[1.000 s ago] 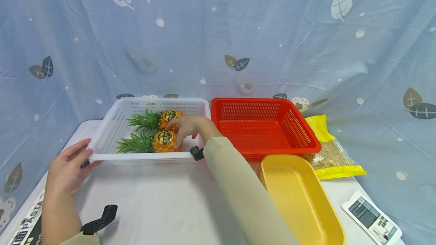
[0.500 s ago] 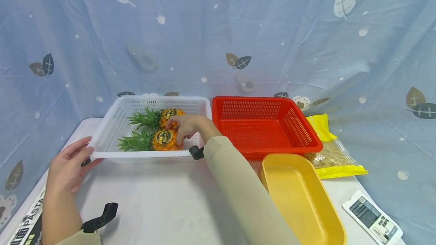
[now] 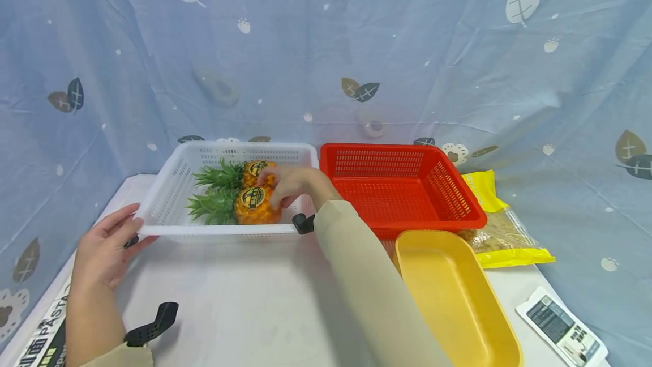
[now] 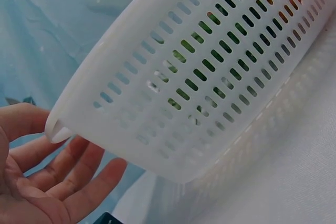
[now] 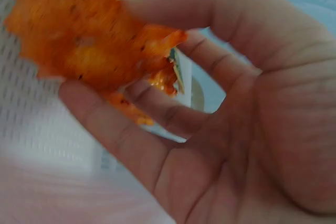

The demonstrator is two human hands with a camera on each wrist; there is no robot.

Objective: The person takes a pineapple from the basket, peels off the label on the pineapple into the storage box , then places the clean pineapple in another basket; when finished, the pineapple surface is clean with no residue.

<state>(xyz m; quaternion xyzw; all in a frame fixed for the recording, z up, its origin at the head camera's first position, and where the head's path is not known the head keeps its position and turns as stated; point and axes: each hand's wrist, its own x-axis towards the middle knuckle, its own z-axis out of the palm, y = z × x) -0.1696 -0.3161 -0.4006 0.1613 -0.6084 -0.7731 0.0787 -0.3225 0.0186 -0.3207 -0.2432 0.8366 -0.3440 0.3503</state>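
**Right hand around near pineapple, left hand at basket corner**

Right hand [image 3: 294,183]: centre of head view, thumb and fingers curved round the blunt end of the near pineapple [image 3: 256,214]. Fruit lies on its side inside the white basket [image 3: 224,230], left of centre, crown pointing left. Far pineapple [image 3: 258,167] just behind, same heading.

Edges: near pineapple sits close behind the basket's front rim. Room inside the basket remains left of both crowns, and a narrower strip right of the fingers before the right wall.

Left hand [image 3: 104,251]: lower left, touching the basket's front left corner, fingers spread and only loosely bent; thumb above, other fingers lower, per left wrist view.

Pose: right forearm, in a pale sleeve [image 3: 377,282], slants from bottom right up to the fruit, wrist bent over the front rim. Right wrist view: thumb on upper side of fruit, fingers below, palm set back from it. Left forearm rises from bottom left.

Outward: red basket [image 3: 379,194] right beside the white one; yellow tray [image 3: 453,287] in front of it, lower right; yellow bag [image 3: 501,228] and white pouch [image 3: 564,327] farther right. White tabletop [image 3: 239,304] spans lower centre between the forearms.
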